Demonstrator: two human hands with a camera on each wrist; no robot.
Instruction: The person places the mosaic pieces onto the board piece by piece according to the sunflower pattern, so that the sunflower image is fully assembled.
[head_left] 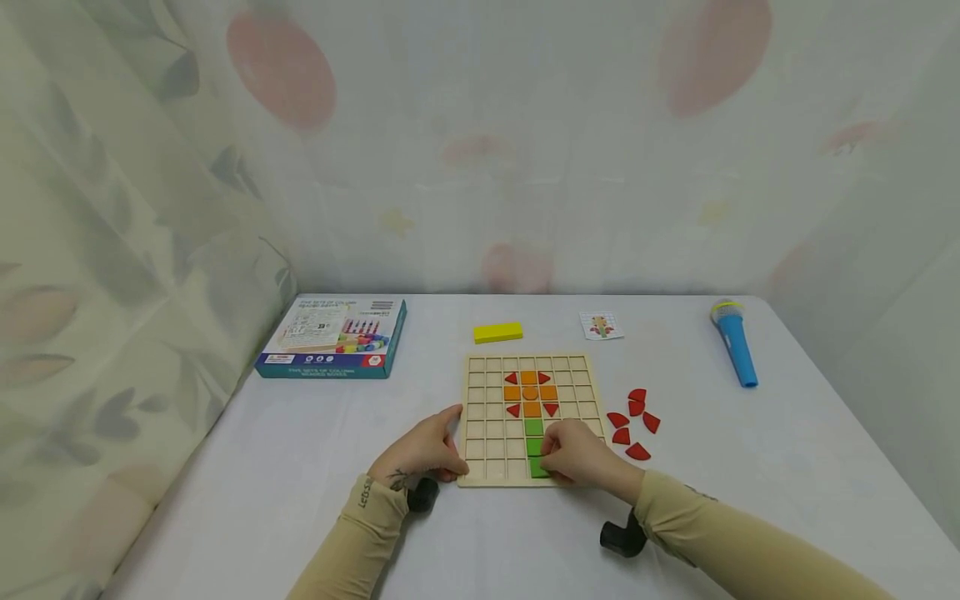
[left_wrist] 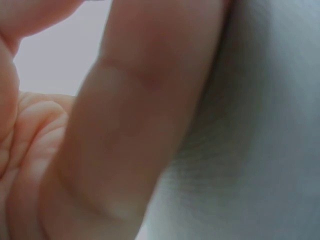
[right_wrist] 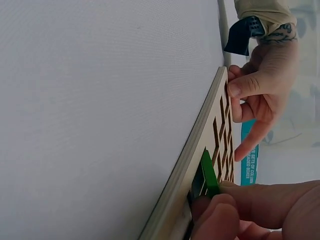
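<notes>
A wooden grid board (head_left: 486,450) lies on the table. My left hand (head_left: 423,447) holds it by its left edge, thumb at the near corner and index finger stretched along the side. Over the board's near part, my right hand (head_left: 581,454) pinches a green square tile (right_wrist: 210,172), which stands tilted at the grid in the right wrist view. Two more green tiles (head_left: 533,427) run up the same column. Above them, orange squares (head_left: 549,393) surround an orange round piece (head_left: 530,392), with red triangles (head_left: 513,410) at the corners. The left wrist view shows mostly blurred fingers (left_wrist: 125,110).
Several loose red quarter-circle pieces (head_left: 637,452) lie right of the board. Behind it are a yellow block (head_left: 498,333) and a small pattern card (head_left: 602,326). A boxed game (head_left: 333,337) is at the back left, a blue toy microphone (head_left: 737,346) at the back right.
</notes>
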